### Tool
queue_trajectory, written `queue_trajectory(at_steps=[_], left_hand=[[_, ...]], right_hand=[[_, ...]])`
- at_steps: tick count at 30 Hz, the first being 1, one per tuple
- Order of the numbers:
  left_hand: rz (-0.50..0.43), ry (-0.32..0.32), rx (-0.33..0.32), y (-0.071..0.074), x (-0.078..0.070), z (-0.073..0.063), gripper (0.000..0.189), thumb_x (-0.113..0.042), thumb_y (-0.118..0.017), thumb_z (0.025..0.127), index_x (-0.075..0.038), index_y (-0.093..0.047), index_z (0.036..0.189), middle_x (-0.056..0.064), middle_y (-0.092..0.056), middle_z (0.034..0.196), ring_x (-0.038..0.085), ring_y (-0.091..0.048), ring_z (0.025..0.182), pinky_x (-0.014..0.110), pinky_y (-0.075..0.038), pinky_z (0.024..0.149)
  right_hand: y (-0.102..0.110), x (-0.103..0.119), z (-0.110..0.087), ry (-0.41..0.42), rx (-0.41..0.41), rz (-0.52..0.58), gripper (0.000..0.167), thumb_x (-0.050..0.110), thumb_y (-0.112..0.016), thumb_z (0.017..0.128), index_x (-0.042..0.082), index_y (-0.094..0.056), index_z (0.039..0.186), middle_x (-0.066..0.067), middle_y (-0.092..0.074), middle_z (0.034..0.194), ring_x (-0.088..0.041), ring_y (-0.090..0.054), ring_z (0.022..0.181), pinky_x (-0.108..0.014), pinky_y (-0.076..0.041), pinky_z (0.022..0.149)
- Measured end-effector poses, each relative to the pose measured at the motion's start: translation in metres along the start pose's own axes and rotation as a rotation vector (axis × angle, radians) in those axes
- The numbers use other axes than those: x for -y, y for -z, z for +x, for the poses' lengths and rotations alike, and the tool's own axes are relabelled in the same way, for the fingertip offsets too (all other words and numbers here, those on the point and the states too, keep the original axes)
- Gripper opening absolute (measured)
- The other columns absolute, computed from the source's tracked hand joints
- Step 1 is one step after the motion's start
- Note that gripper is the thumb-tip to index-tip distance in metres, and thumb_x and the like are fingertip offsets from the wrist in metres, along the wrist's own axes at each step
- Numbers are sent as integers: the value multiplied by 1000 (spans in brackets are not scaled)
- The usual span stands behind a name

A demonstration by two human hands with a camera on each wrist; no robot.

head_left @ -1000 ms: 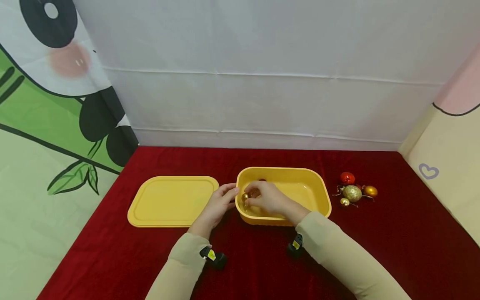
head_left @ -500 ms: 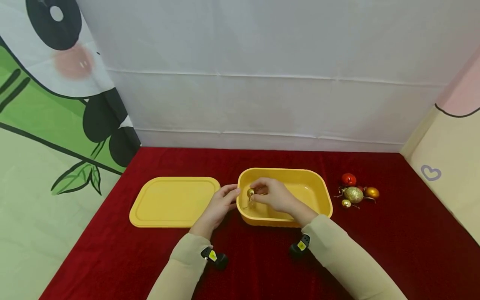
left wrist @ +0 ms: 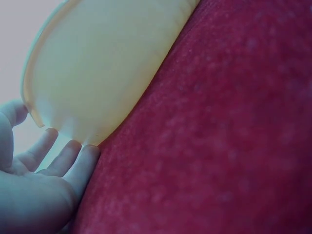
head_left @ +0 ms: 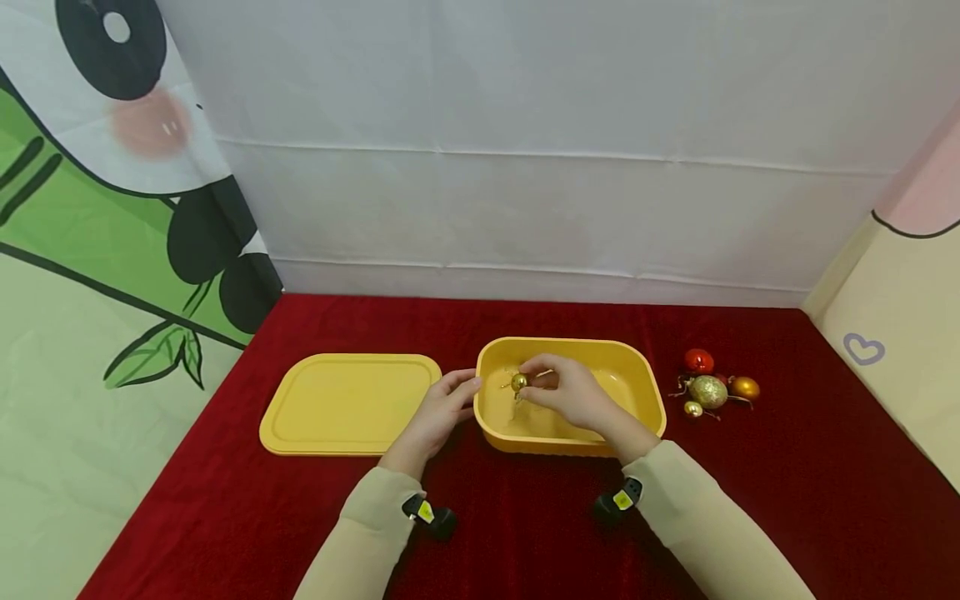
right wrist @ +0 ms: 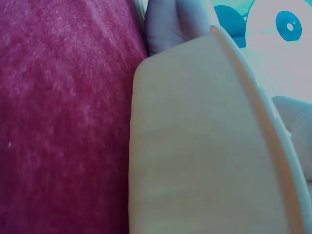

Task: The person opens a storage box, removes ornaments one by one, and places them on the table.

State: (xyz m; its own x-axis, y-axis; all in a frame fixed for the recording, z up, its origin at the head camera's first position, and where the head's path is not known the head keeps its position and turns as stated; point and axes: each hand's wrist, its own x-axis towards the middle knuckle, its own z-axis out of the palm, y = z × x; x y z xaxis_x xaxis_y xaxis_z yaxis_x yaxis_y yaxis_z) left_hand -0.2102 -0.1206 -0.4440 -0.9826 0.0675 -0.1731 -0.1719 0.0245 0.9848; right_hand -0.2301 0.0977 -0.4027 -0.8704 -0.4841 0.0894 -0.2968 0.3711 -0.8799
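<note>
In the head view, my right hand [head_left: 573, 396] is inside the yellow plastic box [head_left: 637, 392] and pinches a small gold bauble [head_left: 518, 382] near the box's left end. Thin gold string trails from the bauble. My left hand [head_left: 442, 408] rests against the box's left end, thumb at the rim. The left wrist view shows its fingers [left wrist: 63, 158] laid fairly straight against the outer wall of the box [left wrist: 97, 68]. In the right wrist view, the side of the box [right wrist: 204, 136] hides most of the right hand. What lies behind that hand is hidden.
A flat yellow lid [head_left: 345, 404] lies left of the box on the red cloth [head_left: 510, 533]. Right of the box sits a small cluster of baubles: a red one [head_left: 699, 361], a glittery gold one [head_left: 707, 392], an orange-gold one [head_left: 745, 387] and a tiny gold one [head_left: 693, 409].
My right hand has shifted a little to the right inside the box, and the gold bauble has moved with it. The left hand has stayed at the box's left end.
</note>
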Motion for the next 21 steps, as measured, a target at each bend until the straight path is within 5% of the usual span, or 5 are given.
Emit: queue_trajectory(at_steps=[21], left_hand=[[5, -4, 22, 2, 0, -1, 45, -29, -52, 97, -4, -47, 134, 17, -52, 132, 26, -56, 114, 39, -49, 96]], right_hand=[[41, -7, -27, -13, -158, 56, 33, 9, -67, 87, -3, -59, 116, -21, -62, 115, -31, -64, 102, -22, -54, 79]])
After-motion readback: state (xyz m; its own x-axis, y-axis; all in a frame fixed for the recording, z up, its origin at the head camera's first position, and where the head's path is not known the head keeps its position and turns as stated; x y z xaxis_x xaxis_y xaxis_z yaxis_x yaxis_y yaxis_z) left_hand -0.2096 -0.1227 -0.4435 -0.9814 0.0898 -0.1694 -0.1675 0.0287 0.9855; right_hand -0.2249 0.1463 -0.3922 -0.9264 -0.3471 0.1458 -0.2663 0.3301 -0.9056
